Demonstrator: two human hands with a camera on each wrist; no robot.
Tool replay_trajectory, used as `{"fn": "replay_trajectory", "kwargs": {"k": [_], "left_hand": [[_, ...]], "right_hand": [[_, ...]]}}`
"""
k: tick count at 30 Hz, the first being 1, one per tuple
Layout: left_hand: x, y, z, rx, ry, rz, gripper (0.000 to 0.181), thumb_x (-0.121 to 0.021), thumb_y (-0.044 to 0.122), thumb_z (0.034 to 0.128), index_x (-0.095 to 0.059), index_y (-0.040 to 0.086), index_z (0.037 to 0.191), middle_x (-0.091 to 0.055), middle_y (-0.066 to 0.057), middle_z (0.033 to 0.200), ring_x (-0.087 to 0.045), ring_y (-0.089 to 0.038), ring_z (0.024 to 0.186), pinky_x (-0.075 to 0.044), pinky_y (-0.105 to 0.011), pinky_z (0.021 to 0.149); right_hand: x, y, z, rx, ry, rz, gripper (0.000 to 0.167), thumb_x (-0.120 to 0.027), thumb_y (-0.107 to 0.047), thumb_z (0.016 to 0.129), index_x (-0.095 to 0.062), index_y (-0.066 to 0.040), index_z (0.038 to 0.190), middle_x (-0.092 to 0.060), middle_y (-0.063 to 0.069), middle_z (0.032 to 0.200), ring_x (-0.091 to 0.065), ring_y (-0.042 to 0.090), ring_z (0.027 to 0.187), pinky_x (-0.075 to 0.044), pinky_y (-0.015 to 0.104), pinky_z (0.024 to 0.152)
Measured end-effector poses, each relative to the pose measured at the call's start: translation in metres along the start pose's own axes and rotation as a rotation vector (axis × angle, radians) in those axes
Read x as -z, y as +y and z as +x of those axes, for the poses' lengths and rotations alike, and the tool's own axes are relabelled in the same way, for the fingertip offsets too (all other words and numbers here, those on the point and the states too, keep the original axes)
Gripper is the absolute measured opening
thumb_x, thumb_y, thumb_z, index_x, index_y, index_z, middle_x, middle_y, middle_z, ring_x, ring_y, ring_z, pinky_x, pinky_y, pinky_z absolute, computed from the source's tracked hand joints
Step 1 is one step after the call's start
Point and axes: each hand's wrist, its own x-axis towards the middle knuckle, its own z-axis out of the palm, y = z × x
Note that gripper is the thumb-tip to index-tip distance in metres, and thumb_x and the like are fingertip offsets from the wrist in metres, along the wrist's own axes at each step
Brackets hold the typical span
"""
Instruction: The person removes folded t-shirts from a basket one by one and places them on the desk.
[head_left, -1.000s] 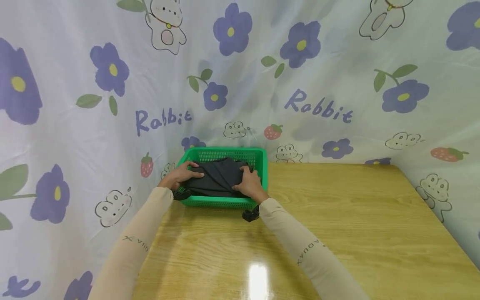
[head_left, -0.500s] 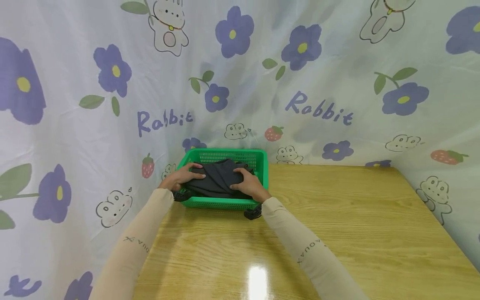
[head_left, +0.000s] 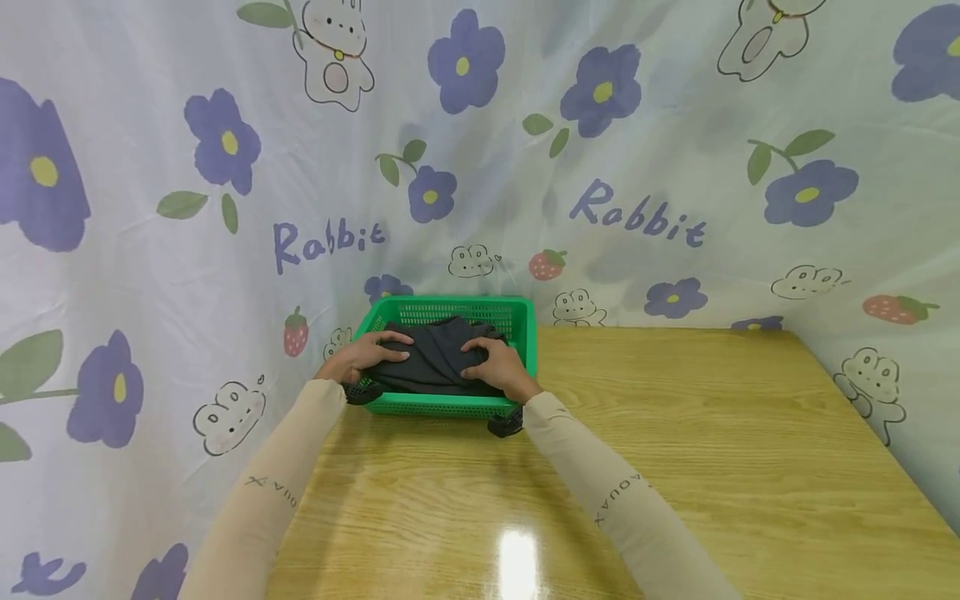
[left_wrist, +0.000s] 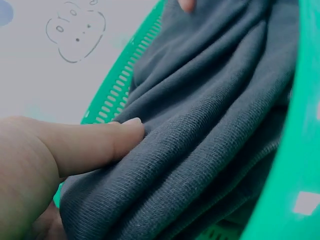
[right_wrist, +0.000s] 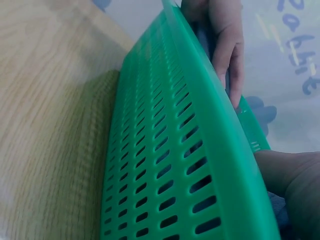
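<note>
Dark cloth (head_left: 437, 357), bunched, lies inside green basket (head_left: 438, 402) at the far left corner of the desk (head_left: 720, 417); long axis roughly along the basket's front edge. Left hand (head_left: 365, 351) touches the cloth's left end, right hand (head_left: 504, 367) its right end; neither nearer. Each: thumb and forefinger parted over cloth; cannot tell whether either grips. Right sleeve (head_left: 611, 492) reads "AQUAX"; left sleeve (head_left: 255, 500), similar letters, partly legible. Patterned curtain (head_left: 510, 167) behind: "Rabbit", twice.
</note>
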Motion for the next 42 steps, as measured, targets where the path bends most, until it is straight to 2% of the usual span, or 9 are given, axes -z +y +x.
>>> {"fn": "replay_trajectory", "kwargs": {"k": [4, 7, 11, 13, 18, 28, 31, 38, 42], "left_hand": [[0.0, 0.003, -0.003, -0.015, 0.031, 0.031, 0.05, -0.07, 0.026, 0.1009, -0.057, 0.012, 0.147, -0.012, -0.022, 0.169, -0.029, -0.047, 0.144, -0.034, -0.056, 0.111], [0.0, 0.005, -0.004, -0.036, 0.057, 0.045, 0.049, -0.07, 0.024, 0.1008, -0.058, 0.01, 0.146, -0.014, -0.023, 0.168, -0.027, -0.048, 0.145, -0.032, -0.059, 0.114], [0.0, 0.01, -0.007, -0.051, 0.081, 0.062, 0.047, -0.07, 0.023, 0.1009, -0.059, 0.009, 0.144, -0.019, -0.023, 0.166, -0.032, -0.047, 0.142, -0.035, -0.058, 0.112], [0.0, 0.012, -0.009, -0.053, 0.095, 0.068, 0.046, -0.07, 0.023, 0.1007, -0.059, 0.01, 0.144, -0.021, -0.023, 0.166, -0.036, -0.046, 0.139, -0.037, -0.057, 0.11], [0.001, 0.018, -0.014, -0.055, 0.128, 0.083, 0.046, -0.071, 0.025, 0.1004, -0.06, 0.013, 0.143, -0.02, -0.021, 0.167, -0.037, -0.046, 0.139, -0.037, -0.058, 0.11], [0.004, 0.022, -0.021, -0.084, 0.141, 0.053, 0.047, -0.072, 0.027, 0.0998, -0.06, 0.017, 0.144, -0.022, -0.019, 0.166, -0.043, -0.043, 0.133, -0.038, -0.056, 0.109], [0.003, 0.022, -0.022, -0.088, 0.141, 0.051, 0.047, -0.073, 0.029, 0.0987, -0.061, 0.019, 0.143, -0.022, -0.017, 0.167, -0.04, -0.043, 0.136, -0.037, -0.057, 0.111], [-0.001, 0.023, -0.028, -0.119, 0.144, 0.067, 0.047, -0.075, 0.031, 0.0977, -0.062, 0.023, 0.142, -0.017, -0.014, 0.169, -0.031, -0.045, 0.144, -0.032, -0.06, 0.114], [-0.004, 0.025, -0.029, -0.144, 0.151, 0.07, 0.045, -0.075, 0.03, 0.0971, -0.064, 0.024, 0.14, -0.018, -0.012, 0.169, -0.032, -0.043, 0.145, -0.034, -0.059, 0.113]], "right_hand": [[0.0, 0.0, 0.0, 0.03, 0.036, -0.007, 0.044, -0.081, -0.012, 0.091, -0.069, -0.017, 0.133, -0.047, 0.012, 0.155, -0.052, 0.035, 0.13, -0.049, 0.04, 0.086], [0.001, -0.001, 0.0, 0.048, 0.054, -0.011, 0.043, -0.082, -0.013, 0.09, -0.07, -0.02, 0.131, -0.048, 0.012, 0.154, -0.051, 0.034, 0.131, -0.048, 0.039, 0.084], [0.002, -0.001, -0.001, 0.067, 0.067, -0.032, 0.043, -0.082, -0.015, 0.091, -0.07, -0.023, 0.132, -0.048, 0.013, 0.154, -0.053, 0.034, 0.129, -0.049, 0.04, 0.083], [0.002, -0.001, -0.001, 0.078, 0.079, -0.046, 0.043, -0.082, -0.016, 0.091, -0.07, -0.025, 0.132, -0.05, 0.013, 0.152, -0.057, 0.033, 0.122, -0.049, 0.04, 0.08], [0.002, -0.002, -0.001, 0.109, 0.1, -0.076, 0.042, -0.082, -0.019, 0.091, -0.07, -0.028, 0.131, -0.052, 0.012, 0.151, -0.06, 0.03, 0.114, -0.047, 0.039, 0.078], [0.007, -0.007, -0.007, 0.139, 0.127, -0.071, 0.041, -0.083, -0.021, 0.091, -0.071, -0.029, 0.129, -0.053, 0.01, 0.15, -0.055, 0.033, 0.13, -0.051, 0.047, 0.097], [0.01, -0.007, -0.008, 0.141, 0.127, -0.074, 0.041, -0.083, -0.022, 0.09, -0.072, -0.03, 0.129, -0.053, 0.009, 0.15, -0.054, 0.032, 0.13, -0.051, 0.047, 0.098], [0.023, -0.011, -0.015, 0.138, 0.069, -0.005, 0.043, -0.082, -0.019, 0.091, -0.07, -0.026, 0.132, -0.048, 0.009, 0.154, -0.056, 0.03, 0.129, -0.051, 0.046, 0.095], [0.031, -0.01, -0.017, 0.134, 0.064, -0.023, 0.044, -0.083, -0.023, 0.091, -0.07, -0.029, 0.132, -0.047, 0.006, 0.155, -0.054, 0.029, 0.132, -0.05, 0.048, 0.1]]}}
